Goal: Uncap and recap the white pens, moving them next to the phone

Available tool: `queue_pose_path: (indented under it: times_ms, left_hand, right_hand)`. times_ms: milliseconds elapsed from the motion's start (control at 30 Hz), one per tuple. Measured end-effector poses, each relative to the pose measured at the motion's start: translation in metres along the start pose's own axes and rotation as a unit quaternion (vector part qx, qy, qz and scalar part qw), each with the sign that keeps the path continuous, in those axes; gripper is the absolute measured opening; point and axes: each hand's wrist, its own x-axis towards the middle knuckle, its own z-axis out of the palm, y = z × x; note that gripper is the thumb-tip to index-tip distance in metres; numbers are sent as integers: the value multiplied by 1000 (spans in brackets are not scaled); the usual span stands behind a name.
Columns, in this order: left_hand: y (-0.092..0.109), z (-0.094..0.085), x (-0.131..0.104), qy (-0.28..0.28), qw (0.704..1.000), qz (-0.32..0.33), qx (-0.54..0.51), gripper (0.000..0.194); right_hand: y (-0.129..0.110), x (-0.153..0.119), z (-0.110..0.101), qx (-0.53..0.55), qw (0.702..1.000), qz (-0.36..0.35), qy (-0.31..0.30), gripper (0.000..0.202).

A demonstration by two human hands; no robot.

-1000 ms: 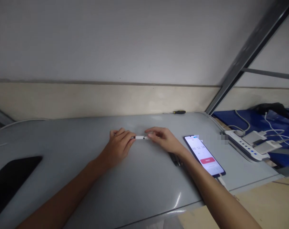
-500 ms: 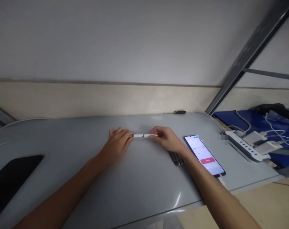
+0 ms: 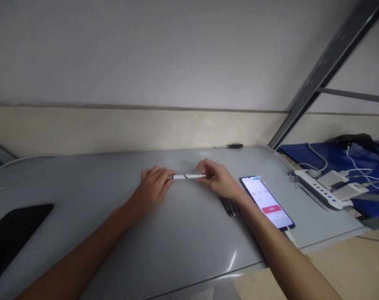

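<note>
A white pen (image 3: 179, 176) with a dark diagonal mark and a clip lies level between my two hands, just above or on the grey table. My left hand (image 3: 154, 183) is closed around its darker left end, fingers over the top. At the right end, my right hand (image 3: 216, 178) has its thumb below the pen and its fingers curled above, loosely pinching near the clip. Several dark pens (image 3: 229, 207) lie beside my right wrist, partly hidden by the forearm.
A phone (image 3: 267, 202) showing a timer lies right of my right arm, with a cable attached. Beyond it is a power strip (image 3: 322, 189) with plugged chargers. A screwdriver (image 3: 234, 146) rests by the wall. A black flat object (image 3: 18, 233) is on the left of the table (image 3: 176, 250).
The pen has turned about its length, so its clip and diagonal mark now show. My right fingers have lifted slightly apart from the thumb. The left hand keeps its hold.
</note>
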Motion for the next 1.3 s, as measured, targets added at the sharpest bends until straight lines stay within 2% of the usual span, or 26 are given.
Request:
queue_pose_path:
  times_ms: [33,100,233,300,400,500,567,633,667,733,800,867,933,1033,1200,1300]
  left_hand:
    - [-1,0,0,4,1000,0,-1,24]
    - [-2,1,0,9,1000,4,-3,23]
    - [-2,1,0,7,1000,9,0,23]
    - [-2,1,0,7,1000,11,2,23]
    - [-2,1,0,9,1000,14,0,23]
    - [-2,1,0,7,1000,12,-2,23]
    - [-3,1,0,6,1000,12,-1,23]
    - [-3,1,-1,6,1000,13,-1,24]
    - [-4,2,-1,6,1000,14,-3,24]
    - [-4,3,0,6,1000,14,-6,24]
    - [-5,3,0,6,1000,12,-10,25]
    - [-6,4,0,1,1000,9,-13,26]
    - [-6,4,0,-2,1000,8,-16,26]
    - [-7,4,-1,-7,1000,9,-21,28]
    - [-7,2,0,-18,999,-17,-44,32]
    - [-8,0,2,-41,994,-38,-97,34]
  right_hand:
    - [0,0,0,-14,1000,5,-8,23]
    - [-1,0,0,-31,999,17,-16,31]
    - [-2,-1,0,-10,1000,0,-1,30]
    - [-3,-1,1,-28,1000,1,-14,22]
    - [-3,0,1,-53,998,14,-23,35]
    - [-1,0,1,-20,1000,0,-2,28]
    - [0,0,2,-15,1000,-13,1,33]
    - [-1,-1,2,-36,999,-13,-10,19]
    - [-1,-1,2,-51,998,-7,-18,19]
    - [-3,-1,3,-78,997,4,-29,35]
    - [-4,-1,3,-85,996,2,-27,37]
    - [-4,-1,3,-74,997,-13,-15,23]
    - [-3,-1,4,-66,997,-42,-9,24]
    - [-2,-1,4,-79,993,-88,-11,11]
    - [-3,-1,8,-128,985,-114,8,21]
    - [-5,-3,9,-147,981,-127,9,27]
